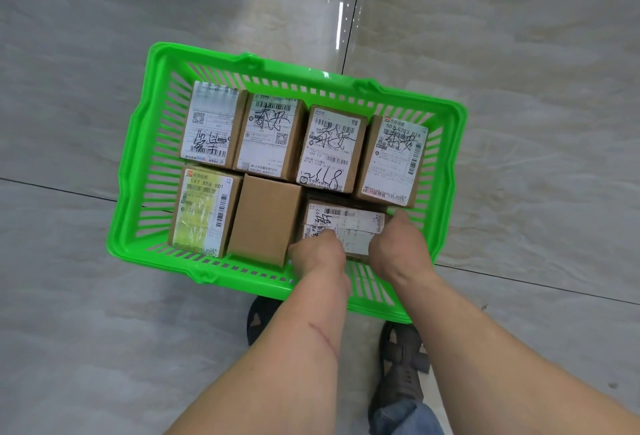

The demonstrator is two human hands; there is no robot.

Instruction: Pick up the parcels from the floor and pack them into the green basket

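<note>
Both forearms reach forward from the bottom edge, sandalled feet (401, 362) on the tiled floor (519, 122) below them. Left hand (320, 254) and right hand (403, 247) sit on the last parcel (349, 226), one on each end, grip clamped on it, fingers curled over its edges. That parcel lies in the near-right corner of the green basket (138, 192). 7 parcels inside in total: far row of 4 labelled boxes (304, 143), near row with a yellow-labelled box (202, 209), a plain brown box (265, 218) and the held one. All packed touching side by side.
</note>
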